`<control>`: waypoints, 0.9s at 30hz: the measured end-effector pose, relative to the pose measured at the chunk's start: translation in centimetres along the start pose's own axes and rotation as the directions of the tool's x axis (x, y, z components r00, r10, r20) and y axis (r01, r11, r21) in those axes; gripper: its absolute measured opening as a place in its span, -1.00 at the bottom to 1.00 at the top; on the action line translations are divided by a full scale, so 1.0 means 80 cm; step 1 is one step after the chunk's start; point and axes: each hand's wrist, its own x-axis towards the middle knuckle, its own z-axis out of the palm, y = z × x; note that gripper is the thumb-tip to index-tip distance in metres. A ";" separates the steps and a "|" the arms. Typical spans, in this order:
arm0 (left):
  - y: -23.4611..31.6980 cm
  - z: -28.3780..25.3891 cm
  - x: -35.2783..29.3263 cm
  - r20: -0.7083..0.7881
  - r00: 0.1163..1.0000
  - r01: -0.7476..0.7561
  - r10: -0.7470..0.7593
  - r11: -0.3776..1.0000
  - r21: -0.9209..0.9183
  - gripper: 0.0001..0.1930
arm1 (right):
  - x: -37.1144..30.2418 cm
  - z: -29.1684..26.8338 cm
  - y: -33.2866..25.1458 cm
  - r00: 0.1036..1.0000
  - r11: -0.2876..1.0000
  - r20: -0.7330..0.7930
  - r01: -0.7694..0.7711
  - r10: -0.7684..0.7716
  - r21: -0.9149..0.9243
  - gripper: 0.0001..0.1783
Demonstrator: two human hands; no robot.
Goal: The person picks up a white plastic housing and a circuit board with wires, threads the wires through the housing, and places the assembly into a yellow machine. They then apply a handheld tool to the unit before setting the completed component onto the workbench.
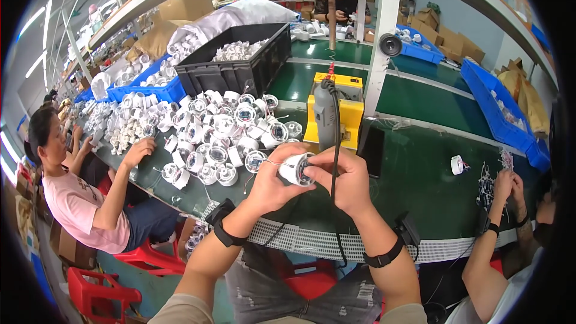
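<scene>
My left hand (268, 187) is closed around a white round plastic housing (290, 172), holding it on its side above the green work table (414, 198). A circuit board shows inside its open end, which faces right. The thumb and fingers of my right hand (349, 183) are pinched at that open end; anything small between them is hidden. Thin wires (273, 161) run out to the left of the housing. Just left of my hands lies a big pile of similar white housings (219, 125), many with boards and wires in them.
Ahead, a grey corded power tool (324, 117) stands at a yellow holder (354, 114), its black cable hanging beside my right hand. A dark flat device (373, 152) lies right of it. Beyond the pile stands a black crate (234, 75). Co-workers sit left and right.
</scene>
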 end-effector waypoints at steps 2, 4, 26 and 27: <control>0.002 0.002 0.001 -0.003 1.000 -0.023 0.023 0.996 0.086 -0.29 | -0.002 0.000 0.004 0.997 0.980 -0.029 0.069 -0.075 -0.188 -0.75; -0.003 0.006 -0.001 -0.032 0.999 -0.032 0.033 0.999 0.025 -0.30 | -0.002 0.004 -0.001 0.988 0.956 -0.063 0.116 -0.137 -0.268 -0.72; 0.002 0.001 0.000 0.174 0.908 0.417 -0.381 0.856 -0.306 -0.56 | 0.006 -0.007 0.013 0.999 0.969 -0.028 -0.049 0.043 -0.243 -0.78; 0.000 0.003 0.000 0.143 0.922 0.387 -0.360 0.872 -0.301 -0.58 | 0.006 -0.007 0.015 0.999 0.967 -0.026 -0.052 0.047 -0.251 -0.78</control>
